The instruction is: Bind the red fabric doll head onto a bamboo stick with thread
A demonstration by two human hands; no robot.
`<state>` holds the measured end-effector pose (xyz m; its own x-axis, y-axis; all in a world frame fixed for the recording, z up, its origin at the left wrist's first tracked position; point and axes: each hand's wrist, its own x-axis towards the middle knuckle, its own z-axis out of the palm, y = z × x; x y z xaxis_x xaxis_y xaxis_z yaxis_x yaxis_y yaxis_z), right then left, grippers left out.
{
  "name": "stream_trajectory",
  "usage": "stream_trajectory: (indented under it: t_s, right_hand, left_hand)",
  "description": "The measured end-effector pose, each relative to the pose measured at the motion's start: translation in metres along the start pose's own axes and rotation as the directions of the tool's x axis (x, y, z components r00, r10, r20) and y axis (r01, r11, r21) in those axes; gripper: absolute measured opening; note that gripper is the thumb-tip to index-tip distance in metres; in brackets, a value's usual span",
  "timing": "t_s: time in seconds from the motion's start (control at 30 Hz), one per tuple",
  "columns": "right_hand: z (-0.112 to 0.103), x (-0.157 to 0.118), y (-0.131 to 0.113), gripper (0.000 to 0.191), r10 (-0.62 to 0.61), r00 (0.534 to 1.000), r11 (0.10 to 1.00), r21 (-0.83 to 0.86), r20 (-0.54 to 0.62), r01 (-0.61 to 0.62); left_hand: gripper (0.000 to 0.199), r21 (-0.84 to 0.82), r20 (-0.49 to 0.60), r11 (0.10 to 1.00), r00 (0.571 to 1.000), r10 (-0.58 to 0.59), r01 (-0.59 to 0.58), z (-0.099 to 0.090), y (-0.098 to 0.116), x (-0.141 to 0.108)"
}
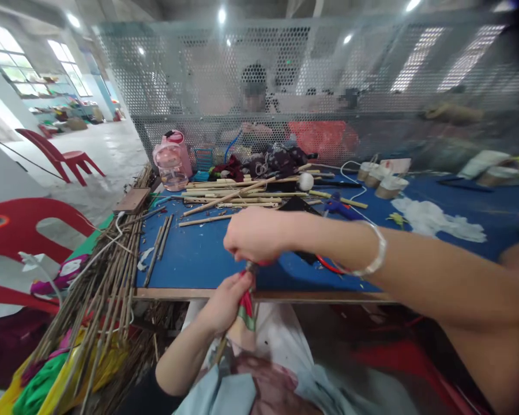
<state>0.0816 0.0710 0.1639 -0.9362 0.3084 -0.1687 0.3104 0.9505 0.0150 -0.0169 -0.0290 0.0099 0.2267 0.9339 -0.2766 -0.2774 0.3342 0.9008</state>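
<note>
My left hand (225, 302) is closed round a striped cloth (247, 314) in red, green and cream, low in front of the table's front edge. A thin stick (220, 350) shows below that hand. Just above it, over the edge of the blue tabletop (190, 259), my right hand (257, 233) is closed, fingers pointing down. A small dark piece (251, 266) shows between the two hands; what it is stays too small to tell. A silvery bracelet (378, 251) circles my right wrist.
Cut sticks (225, 193) lie across the table's middle, near a pink bottle (173, 164). A blue glue gun (341, 206) and white tissue (441, 219) are to the right. Long twigs (99, 282) lean at the left by a red chair (30, 230). A person sits behind the perforated screen (207, 75).
</note>
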Motion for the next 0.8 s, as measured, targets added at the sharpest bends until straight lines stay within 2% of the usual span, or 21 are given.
stream_trajectory:
  t_s: [0.07,0.1,0.17,0.23,0.3,0.37,0.43,0.47,0.53,0.6,0.67,0.73,0.8]
  right_hand:
    - [0.005,-0.015,-0.021,0.009,0.065,0.991,0.995,-0.072,-0.118,-0.074]
    - [0.012,-0.024,-0.028,0.011,0.107,0.976,0.992,-0.038,-0.191,-0.117]
    - [0.033,-0.041,-0.032,0.016,0.214,0.915,0.974,0.146,-0.342,-0.173]
    - [0.058,-0.052,-0.030,0.020,0.370,0.814,0.892,0.418,-0.448,-0.175]
    - [0.084,-0.057,-0.028,0.022,0.557,0.696,0.724,0.675,-0.454,-0.139]
    - [0.106,-0.053,-0.029,0.022,0.712,0.595,0.517,0.852,-0.372,-0.087]
    - [0.126,-0.044,-0.031,0.021,0.802,0.525,0.314,0.949,-0.284,0.035]
    - [0.134,-0.037,-0.032,0.021,0.826,0.508,0.218,0.969,-0.245,0.114]
    - [0.146,-0.025,-0.031,0.037,0.841,0.507,0.056,0.962,-0.190,0.267]
    - [0.150,-0.015,-0.027,0.059,0.813,0.561,-0.055,0.940,-0.152,0.335]
    - [0.149,-0.011,-0.019,0.060,0.758,0.639,-0.120,0.935,-0.131,0.334]
    - [0.147,-0.012,-0.012,0.050,0.683,0.722,-0.163,0.940,-0.112,0.300]
    - [0.146,-0.017,-0.008,0.045,0.647,0.753,-0.165,0.943,-0.118,0.289]
  left_hand:
    - [0.040,-0.068,-0.077,0.997,0.997,0.029,-0.034,-0.011,0.009,0.000]
    - [0.039,-0.097,-0.101,0.994,0.994,0.035,-0.045,-0.016,0.014,-0.002]
    - [0.039,-0.136,-0.131,0.989,0.991,0.038,-0.056,-0.022,0.021,-0.008]
    - [0.040,-0.156,-0.129,0.986,0.991,0.033,-0.053,-0.021,0.025,-0.014]
    - [0.040,-0.199,-0.099,0.980,0.995,0.008,-0.028,-0.017,0.027,-0.018]
    - [0.040,-0.261,-0.036,0.965,0.998,-0.043,0.032,-0.014,0.028,-0.019]
    - [0.039,-0.334,0.078,0.935,0.992,-0.102,0.123,-0.014,0.029,-0.018]
    - [0.039,-0.367,0.166,0.913,0.978,-0.126,0.180,-0.015,0.030,-0.017]
    - [0.038,-0.415,0.379,0.856,0.914,-0.147,0.310,-0.018,0.030,-0.015]
    - [0.039,-0.402,0.581,0.797,0.799,-0.158,0.450,-0.019,0.027,-0.014]
    - [0.043,-0.348,0.702,0.758,0.689,-0.179,0.552,-0.018,0.021,-0.013]
    - [0.046,-0.304,0.752,0.747,0.631,-0.193,0.591,-0.017,0.014,-0.011]
    - [0.047,-0.314,0.758,0.746,0.628,-0.175,0.587,-0.019,0.007,-0.007]
